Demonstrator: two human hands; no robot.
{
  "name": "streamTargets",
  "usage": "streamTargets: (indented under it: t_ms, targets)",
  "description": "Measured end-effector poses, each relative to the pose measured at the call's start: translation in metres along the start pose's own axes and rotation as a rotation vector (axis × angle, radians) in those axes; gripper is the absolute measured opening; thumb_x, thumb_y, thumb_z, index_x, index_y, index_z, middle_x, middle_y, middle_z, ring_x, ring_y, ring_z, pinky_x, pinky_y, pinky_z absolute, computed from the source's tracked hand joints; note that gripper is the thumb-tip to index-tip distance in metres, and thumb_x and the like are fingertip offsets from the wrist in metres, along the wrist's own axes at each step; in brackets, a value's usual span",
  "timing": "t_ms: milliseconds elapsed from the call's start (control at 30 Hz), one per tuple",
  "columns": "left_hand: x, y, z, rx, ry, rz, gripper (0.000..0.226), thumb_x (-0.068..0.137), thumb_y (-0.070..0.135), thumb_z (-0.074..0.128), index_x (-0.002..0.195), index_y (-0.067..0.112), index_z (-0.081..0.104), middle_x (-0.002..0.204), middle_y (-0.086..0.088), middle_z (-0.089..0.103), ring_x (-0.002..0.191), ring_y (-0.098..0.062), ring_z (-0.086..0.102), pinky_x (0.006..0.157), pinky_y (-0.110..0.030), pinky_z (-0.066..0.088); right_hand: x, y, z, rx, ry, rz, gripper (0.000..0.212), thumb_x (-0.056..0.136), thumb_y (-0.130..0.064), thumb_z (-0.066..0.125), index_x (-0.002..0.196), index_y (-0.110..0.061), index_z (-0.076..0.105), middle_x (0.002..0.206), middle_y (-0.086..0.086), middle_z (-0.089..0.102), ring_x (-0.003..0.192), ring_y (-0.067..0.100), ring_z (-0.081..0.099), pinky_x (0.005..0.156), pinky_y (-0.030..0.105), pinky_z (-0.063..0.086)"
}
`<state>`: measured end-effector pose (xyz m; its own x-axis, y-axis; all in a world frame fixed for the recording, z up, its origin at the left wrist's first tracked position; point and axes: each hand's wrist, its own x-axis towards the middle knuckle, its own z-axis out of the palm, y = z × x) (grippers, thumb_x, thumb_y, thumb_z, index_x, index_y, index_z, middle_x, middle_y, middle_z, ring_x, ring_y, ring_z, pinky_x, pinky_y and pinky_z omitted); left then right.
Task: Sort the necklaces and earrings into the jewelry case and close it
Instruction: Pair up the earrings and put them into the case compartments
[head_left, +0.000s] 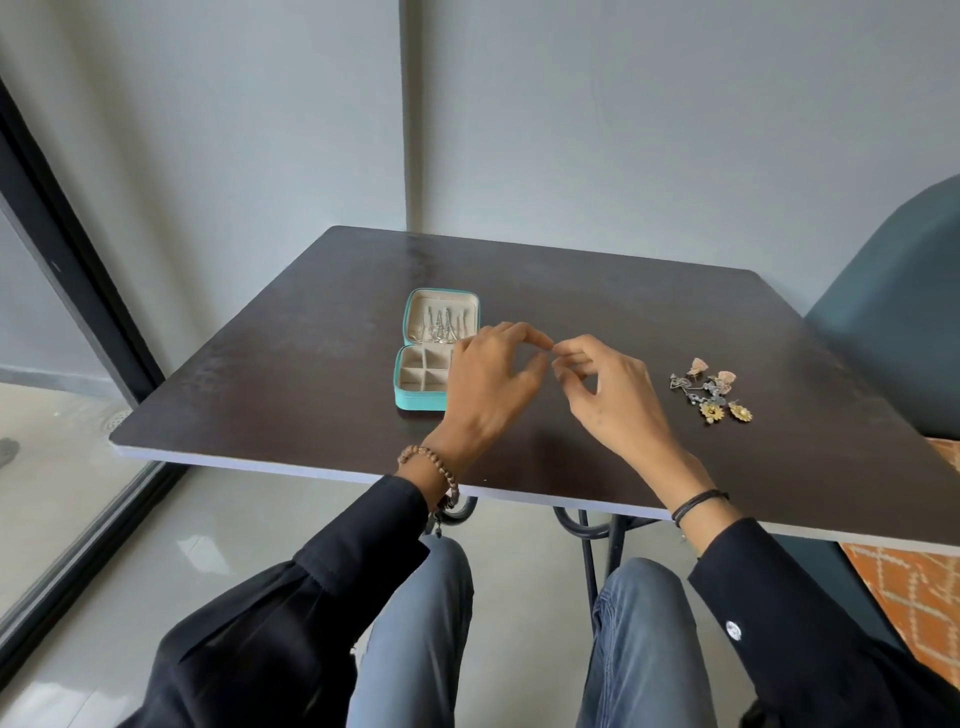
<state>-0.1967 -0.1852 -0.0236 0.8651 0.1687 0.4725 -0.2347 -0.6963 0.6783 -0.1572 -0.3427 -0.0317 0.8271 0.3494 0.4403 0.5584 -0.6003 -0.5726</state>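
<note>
Fingertips (543, 340) of the left hand (488, 384) and the right hand (613, 395) meet in the air just right of the jewelry case (421, 400). Both hands have thumb and forefinger drawn together and the other fingers loosely curled. Whatever sits between them is too small to see, so I cannot tell whether either hand holds anything.

If a small earring or a back is pinched there, a slip is the main danger. It would be hard to spot on the dark tabletop (311, 389), and it could bounce off the edge on the near side of the case to the floor.

The left hand hangs over the right part of the case's divided tray. A low pass could nudge the case or drop the piece into the wrong compartment.

Necklaces (441, 327) lie in the open lid, the far half of the case. When it is shut, a loose chain may slide out and catch in the seam.

Well right of the case, the earrings (711, 389) lie heaped and touching. Their hooks probably interlock, so lifting one may drag others along.
</note>
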Motion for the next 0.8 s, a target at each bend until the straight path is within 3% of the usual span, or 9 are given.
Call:
streamTargets:
  t_ms: [233,400,467,567,700,800]
  targets:
    - [0.003,0.032,0.061,-0.032,-0.113,0.044,0.024,0.085,0.030,0.054,0.100,0.026,0.073,0.109,0.007,0.073,0.109,-0.019,0.062,0.100,-0.047,0.044,-0.015,0.053,-0.039,-0.005,0.096,0.110,0.020,0.091,-0.010,0.069,0.110,-0.017,0.069,0.093,-0.009,0.074,0.086,0.003,0.068,0.073,-0.001,0.039]
    - [0.002,0.050,0.108,-0.084,-0.237,0.043,0.018,0.091,0.021,0.060,0.103,0.025,0.072,0.111,0.004,0.071,0.112,-0.019,0.058,0.101,-0.042,0.043,-0.031,0.089,-0.066,-0.049,0.220,0.199,0.023,0.087,-0.006,0.073,0.109,-0.011,0.072,0.098,-0.002,0.075,0.082,0.006,0.066,0.079,-0.001,0.041]
    - [0.001,0.057,0.124,-0.147,-0.297,0.020,0.018,0.091,0.017,0.061,0.103,0.023,0.073,0.111,0.004,0.072,0.108,-0.015,0.060,0.098,-0.034,0.045,-0.038,0.102,-0.076,-0.101,0.273,0.219,0.024,0.084,-0.004,0.074,0.107,-0.012,0.073,0.104,0.001,0.073,0.084,0.012,0.066,0.085,0.014,0.049]
    - [-0.002,0.066,0.145,-0.312,-0.373,-0.061,0.017,0.091,0.012,0.062,0.103,0.018,0.074,0.106,0.005,0.074,0.084,-0.002,0.064,0.086,-0.022,0.048,-0.047,0.121,-0.089,-0.186,0.329,0.292,0.024,0.083,-0.007,0.074,0.105,-0.017,0.073,0.110,0.003,0.066,0.097,0.023,0.063,0.090,0.039,0.054]
    - [0.002,0.067,0.171,-0.278,-0.360,-0.064,0.015,0.090,0.016,0.067,0.104,0.019,0.071,0.103,0.003,0.074,0.099,-0.014,0.068,0.094,-0.033,0.052,-0.053,0.144,-0.094,-0.197,0.323,0.382,0.026,0.084,-0.017,0.075,0.110,-0.018,0.071,0.110,0.003,0.060,0.105,0.026,0.058,0.091,0.045,0.052]
    - [0.008,0.069,0.186,-0.218,-0.301,-0.049,0.020,0.089,0.021,0.069,0.108,0.018,0.068,0.100,0.003,0.070,0.097,-0.016,0.065,0.090,-0.039,0.053,-0.053,0.155,-0.092,-0.174,0.284,0.427,0.030,0.085,-0.023,0.076,0.114,-0.016,0.070,0.112,0.005,0.063,0.107,0.025,0.060,0.093,0.046,0.052]
